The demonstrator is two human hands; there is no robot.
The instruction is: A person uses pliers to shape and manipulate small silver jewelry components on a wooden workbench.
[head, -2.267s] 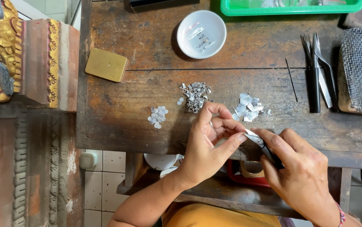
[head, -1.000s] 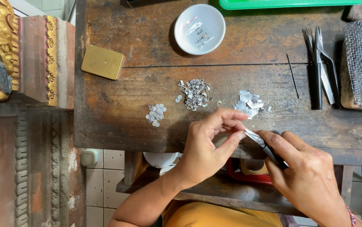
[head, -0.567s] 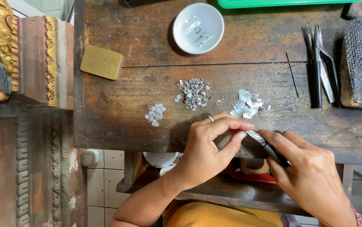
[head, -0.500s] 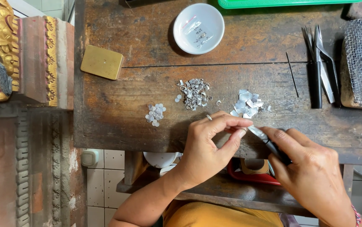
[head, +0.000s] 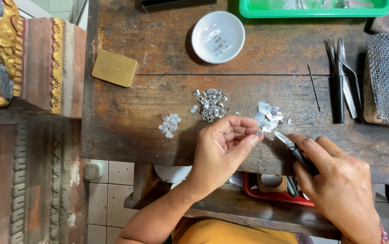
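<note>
My left hand [head: 223, 147] pinches a tiny silver metal piece [head: 259, 133] between thumb and fingertips at the near edge of the wooden workbench [head: 135, 104]. My right hand [head: 339, 185] grips small snips [head: 289, 144] whose tips point at that piece, a short gap away. On the bench just beyond lie three small heaps: round silver discs [head: 170, 125], curled silver bits [head: 210, 104], and flat silver scraps [head: 268, 115].
A white dish [head: 218, 37] with a few small parts sits at the back, a brass block [head: 114, 68] to its left. Pliers and tweezers [head: 343, 81], a thin needle [head: 313, 87] and a wire mesh pad [head: 388, 77] lie right. A green tray [head: 316, 9] lines the far edge.
My hands have stayed together at the bench's near edge; the snips' tips have drawn slightly back from the pinched piece, and my left fingers have shifted their hold on it.
</note>
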